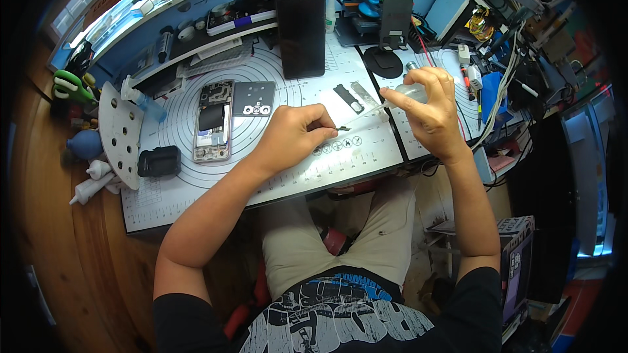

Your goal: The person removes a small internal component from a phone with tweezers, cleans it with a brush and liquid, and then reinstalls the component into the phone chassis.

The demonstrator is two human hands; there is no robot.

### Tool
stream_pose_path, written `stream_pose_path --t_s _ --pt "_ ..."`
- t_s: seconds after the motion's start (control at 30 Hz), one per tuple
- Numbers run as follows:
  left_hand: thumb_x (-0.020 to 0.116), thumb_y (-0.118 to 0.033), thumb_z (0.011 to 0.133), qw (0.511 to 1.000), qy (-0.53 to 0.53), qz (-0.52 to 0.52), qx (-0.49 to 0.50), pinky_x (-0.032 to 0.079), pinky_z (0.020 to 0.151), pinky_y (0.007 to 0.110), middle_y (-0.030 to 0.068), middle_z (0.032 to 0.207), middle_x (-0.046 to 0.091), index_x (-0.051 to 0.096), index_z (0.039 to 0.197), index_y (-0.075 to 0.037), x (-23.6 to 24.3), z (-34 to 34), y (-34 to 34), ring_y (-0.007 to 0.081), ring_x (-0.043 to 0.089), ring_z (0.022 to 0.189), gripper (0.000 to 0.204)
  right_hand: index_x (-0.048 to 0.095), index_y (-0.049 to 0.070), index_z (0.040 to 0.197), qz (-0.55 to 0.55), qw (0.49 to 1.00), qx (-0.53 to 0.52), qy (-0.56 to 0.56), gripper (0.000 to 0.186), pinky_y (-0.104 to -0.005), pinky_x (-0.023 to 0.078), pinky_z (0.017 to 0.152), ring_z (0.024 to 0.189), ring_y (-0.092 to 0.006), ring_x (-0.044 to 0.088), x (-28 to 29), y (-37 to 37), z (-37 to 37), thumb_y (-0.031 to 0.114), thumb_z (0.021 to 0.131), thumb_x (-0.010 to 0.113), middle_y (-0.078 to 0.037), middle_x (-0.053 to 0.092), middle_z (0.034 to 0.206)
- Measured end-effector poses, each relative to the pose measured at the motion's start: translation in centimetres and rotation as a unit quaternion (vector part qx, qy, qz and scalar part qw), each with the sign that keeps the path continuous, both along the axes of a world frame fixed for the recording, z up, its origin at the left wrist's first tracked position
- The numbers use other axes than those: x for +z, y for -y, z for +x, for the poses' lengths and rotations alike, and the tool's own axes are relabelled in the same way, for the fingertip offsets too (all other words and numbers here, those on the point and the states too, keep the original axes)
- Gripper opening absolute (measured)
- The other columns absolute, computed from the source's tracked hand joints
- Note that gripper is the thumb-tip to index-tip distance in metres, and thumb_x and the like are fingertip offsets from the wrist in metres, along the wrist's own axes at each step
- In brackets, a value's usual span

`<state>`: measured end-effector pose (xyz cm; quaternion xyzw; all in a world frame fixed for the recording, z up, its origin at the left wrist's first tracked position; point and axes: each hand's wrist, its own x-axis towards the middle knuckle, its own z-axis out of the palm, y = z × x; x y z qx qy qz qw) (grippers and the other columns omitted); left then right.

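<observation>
Pinching a small part (343, 129) is the left hand (296, 132); the right hand (433, 110) curls round a bottle (415, 93); the left-side phone (212, 147) isn't yet closed.

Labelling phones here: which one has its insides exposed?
The flat phone, just left of the grey panel: its internal parts show. The black phone stands upright and shows only a plain dark face.

White work mat (176, 189) under open phone (213, 136), grey panel (254, 95), black case (159, 161), dark strip (348, 99)
</observation>
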<state>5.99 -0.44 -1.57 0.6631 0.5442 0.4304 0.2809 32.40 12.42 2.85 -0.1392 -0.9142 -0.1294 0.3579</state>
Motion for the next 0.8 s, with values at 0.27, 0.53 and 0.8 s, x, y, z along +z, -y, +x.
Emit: stream_pose_path --t_s 0.27,0.53,0.8 --pt "0.079 -0.005 0.087 1.0 -0.003 0.0 0.002 0.057 0.07 0.027 0.0097 0.081 0.079 0.077 0.091 0.001 0.0 0.0 0.0 0.0136 0.075 0.075 0.008 0.081 0.024 0.112 -0.005 1.0 0.003 0.012 0.049 -0.0467 0.043 0.105 0.115 -0.0283 0.057 0.3 0.3 -0.1 -0.004 0.072 0.071 -0.004 0.06 0.114" --pt "0.08 -0.006 0.086 1.0 -0.008 0.0 0.005 0.057 0.07 0.027 0.0099 0.082 0.079 0.077 0.091 0.001 0.1 0.0 0.1 0.0137 0.075 0.075 0.009 0.08 0.024 0.113 -0.007 1.0 0.007 0.01 0.05 -0.0466 0.043 0.105 0.115 -0.0291 0.057 0.1 0.1 -0.1 -0.004 0.072 0.072 -0.004 0.06 0.113" --pt "0.078 -0.009 0.088 1.0 0.01 -0.006 -0.004 0.056 0.071 0.031 0.0122 0.082 0.077 0.076 0.094 0.0 0.1 0.2 -0.1 0.0181 0.074 0.074 0.011 0.074 0.009 0.125 -0.331 0.924 -0.065 -0.179 0.046 -0.0391 0.05 0.098 0.111 -0.0251 0.063 -0.3 -4.7 1.0 0.01 0.08 0.086 -0.011 0.071 0.118"
